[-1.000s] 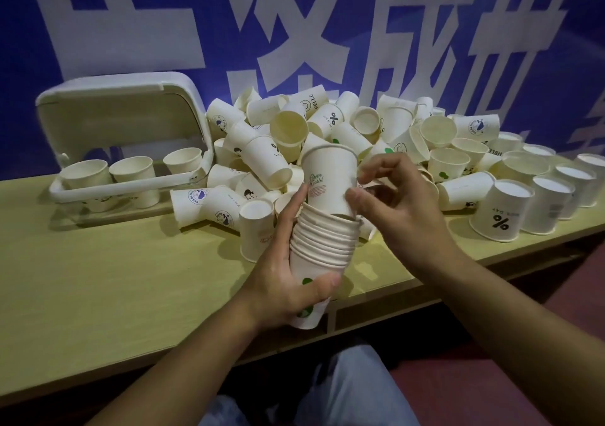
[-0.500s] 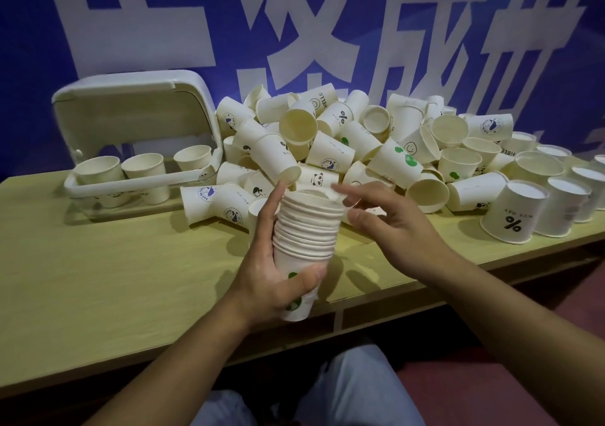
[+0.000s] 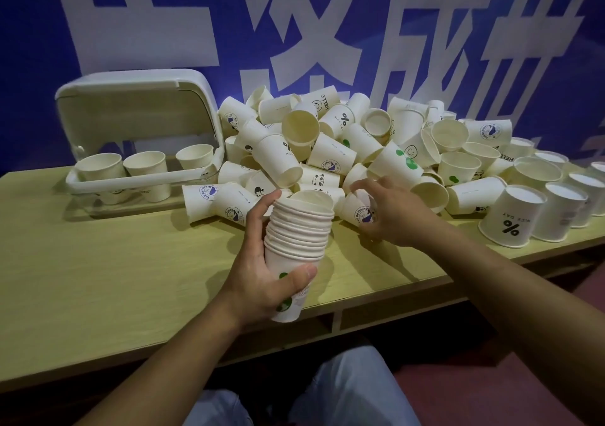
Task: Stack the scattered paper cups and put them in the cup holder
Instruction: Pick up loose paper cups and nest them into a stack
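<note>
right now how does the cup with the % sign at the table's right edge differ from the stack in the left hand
The % cup is one cup standing upside down on the table; the stack is many nested cups, mouths up, gripped above the table by the left hand. The % cup bears black print; the stack's bottom cup shows green dots. Both are white paper.
</note>
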`<state>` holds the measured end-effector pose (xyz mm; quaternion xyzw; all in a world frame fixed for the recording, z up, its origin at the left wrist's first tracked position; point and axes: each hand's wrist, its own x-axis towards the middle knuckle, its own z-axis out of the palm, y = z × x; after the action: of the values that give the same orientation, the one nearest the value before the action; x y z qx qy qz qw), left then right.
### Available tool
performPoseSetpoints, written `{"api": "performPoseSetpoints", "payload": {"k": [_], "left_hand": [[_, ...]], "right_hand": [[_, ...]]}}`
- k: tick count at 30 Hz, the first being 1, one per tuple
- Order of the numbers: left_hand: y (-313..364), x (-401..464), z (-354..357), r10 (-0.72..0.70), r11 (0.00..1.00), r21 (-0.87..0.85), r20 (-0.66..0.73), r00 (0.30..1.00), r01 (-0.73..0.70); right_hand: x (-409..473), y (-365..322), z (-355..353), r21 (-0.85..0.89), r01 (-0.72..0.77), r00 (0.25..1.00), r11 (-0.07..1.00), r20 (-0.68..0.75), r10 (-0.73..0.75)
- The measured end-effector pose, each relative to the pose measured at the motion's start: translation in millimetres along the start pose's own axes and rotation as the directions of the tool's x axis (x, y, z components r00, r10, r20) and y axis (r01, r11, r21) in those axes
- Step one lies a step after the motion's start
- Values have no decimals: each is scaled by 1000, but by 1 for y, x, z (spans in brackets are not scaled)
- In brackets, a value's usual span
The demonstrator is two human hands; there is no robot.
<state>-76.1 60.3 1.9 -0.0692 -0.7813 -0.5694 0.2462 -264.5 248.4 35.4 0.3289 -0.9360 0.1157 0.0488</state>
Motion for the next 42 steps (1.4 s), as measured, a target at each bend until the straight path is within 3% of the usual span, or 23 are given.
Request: {"api": "performPoseSetpoints", "payload": {"k": [2, 4, 8, 12, 14, 20, 26, 30, 32, 34, 37, 42], "left_hand": [[1, 1, 2, -8, 1000, -12, 28, 1000, 8], [1, 1, 6, 5, 1000, -8, 52, 999, -5], [-2, 5, 19, 27, 999, 16, 107, 994, -28], [2, 13, 35, 15, 998, 50, 168, 986, -24], [3, 17, 44, 12, 999, 44, 181, 984, -20], [6, 19, 52, 44, 998, 32, 61, 997, -46], [-3, 15, 36, 47, 998, 33, 39, 998, -49], [-1, 13, 31, 19, 999, 30, 30, 999, -20], [0, 12, 31, 9, 1000, 9, 29, 1000, -9], [0, 11, 32, 17, 1000, -2, 34, 999, -17], [4, 11, 33, 22, 1000, -12, 37, 999, -22], [3, 12, 34, 29, 1000, -12, 39, 999, -28]], "right_hand": [[-3, 5, -4, 63, -30, 999, 998, 37, 28], [-11, 10, -14, 247, -57, 998, 967, 5, 57], [-36, 5, -43, 700, 54, 970, 712, -207, 129], [-58, -18, -56, 867, 176, 950, 466, -273, 150], [-64, -28, -57, 873, 210, 953, 439, -284, 109], [-69, -34, -34, 850, 254, 941, 462, -327, 84], [-58, -12, -22, 759, 251, 938, 601, -345, 44], [-26, 15, -26, 338, 181, 883, 924, -469, -2], [-8, 27, -32, 138, 70, 918, 988, -397, -9], [9, 37, -34, -13, -18, 952, 1000, -305, 13], [26, 46, -30, -147, -23, 973, 989, -229, -12], [33, 48, -29, -78, 0, 964, 997, -265, -21]]}}
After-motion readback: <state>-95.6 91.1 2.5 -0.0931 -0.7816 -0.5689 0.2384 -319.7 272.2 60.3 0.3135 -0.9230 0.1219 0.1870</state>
